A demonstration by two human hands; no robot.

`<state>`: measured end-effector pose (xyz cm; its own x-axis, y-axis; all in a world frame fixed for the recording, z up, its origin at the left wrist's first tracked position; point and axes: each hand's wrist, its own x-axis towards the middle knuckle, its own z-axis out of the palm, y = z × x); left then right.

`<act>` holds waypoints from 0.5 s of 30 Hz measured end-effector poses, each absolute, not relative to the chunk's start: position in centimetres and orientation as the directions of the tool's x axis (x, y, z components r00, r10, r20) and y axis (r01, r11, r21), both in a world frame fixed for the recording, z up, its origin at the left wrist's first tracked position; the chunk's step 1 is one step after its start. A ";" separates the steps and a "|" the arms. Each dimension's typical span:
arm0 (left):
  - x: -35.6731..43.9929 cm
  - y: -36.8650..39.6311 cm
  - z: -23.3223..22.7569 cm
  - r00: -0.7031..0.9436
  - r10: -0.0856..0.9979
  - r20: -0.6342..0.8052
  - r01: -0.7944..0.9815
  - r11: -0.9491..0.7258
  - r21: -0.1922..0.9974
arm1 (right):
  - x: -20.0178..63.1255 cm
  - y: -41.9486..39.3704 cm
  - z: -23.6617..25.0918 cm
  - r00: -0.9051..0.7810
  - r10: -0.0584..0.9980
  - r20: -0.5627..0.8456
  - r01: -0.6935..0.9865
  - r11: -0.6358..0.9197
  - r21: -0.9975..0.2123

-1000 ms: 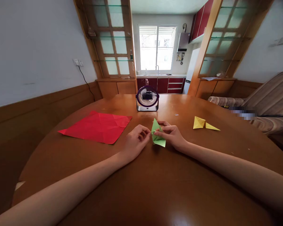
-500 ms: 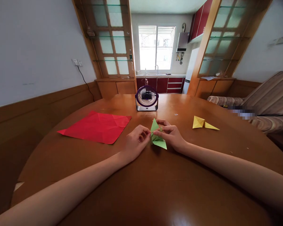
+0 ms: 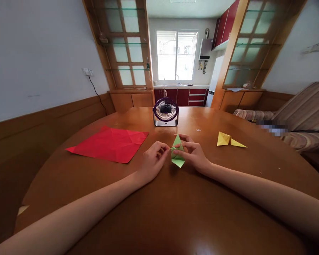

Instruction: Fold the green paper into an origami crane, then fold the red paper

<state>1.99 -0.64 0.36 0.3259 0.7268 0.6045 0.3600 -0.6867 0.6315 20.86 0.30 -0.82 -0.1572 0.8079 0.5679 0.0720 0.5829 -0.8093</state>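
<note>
A folded green origami paper (image 3: 178, 162) is held between my two hands just above the middle of the table, one point up and one point down. My right hand (image 3: 192, 151) grips its body from the right, thumb in front and fingers partly hidden behind it. From the left, my left hand (image 3: 156, 157) pinches a thin tip of the same paper between thumb and forefinger. To the left on the table lies a creased red paper sheet (image 3: 111, 144). A yellow folded paper piece (image 3: 224, 139) rests on the right, with a pointed flap stretching out from it.
A small purple desk fan (image 3: 166, 111) stands beyond my hands on the wooden table (image 3: 159, 212). Past the table's right edge is a striped sofa (image 3: 305, 113). A black cord (image 3: 96, 92) hangs from a wall socket at the left.
The green paper has turned in my fingers: its upper point has shifted slightly right and its lower point left. Both hands keep nearly the same place and hold.
</note>
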 end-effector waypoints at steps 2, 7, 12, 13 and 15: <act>2.0 -0.5 0.2 0.331 0.715 0.616 0.352 -0.699 0.622 | 20.8 0.4 -0.9 -0.135 0.808 0.574 0.067 0.585 -0.808; 2.0 -0.4 -0.1 0.339 0.690 0.640 0.340 -0.724 0.600 | 20.7 0.7 -1.1 -0.143 0.807 0.573 0.075 0.586 -0.807; 2.0 -0.3 -0.3 0.333 0.684 0.649 0.356 -0.729 0.585 | 20.6 0.6 -1.1 -0.149 0.801 0.580 0.054 0.592 -0.804; 2.0 -0.3 -0.3 0.337 0.681 0.650 0.358 -0.731 0.581 | 20.6 0.6 -1.1 -0.153 0.803 0.576 0.059 0.589 -0.806; 2.0 -0.2 -0.4 0.346 0.676 0.650 0.361 -0.736 0.573 | 20.6 0.5 -1.1 -0.159 0.806 0.570 0.052 0.584 -0.810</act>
<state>1.98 -0.18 -0.40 0.3461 0.6764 0.6501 0.3614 -0.7356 0.5729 20.64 0.49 -1.12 -0.1592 0.8060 0.5702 0.0522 0.5836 -0.8104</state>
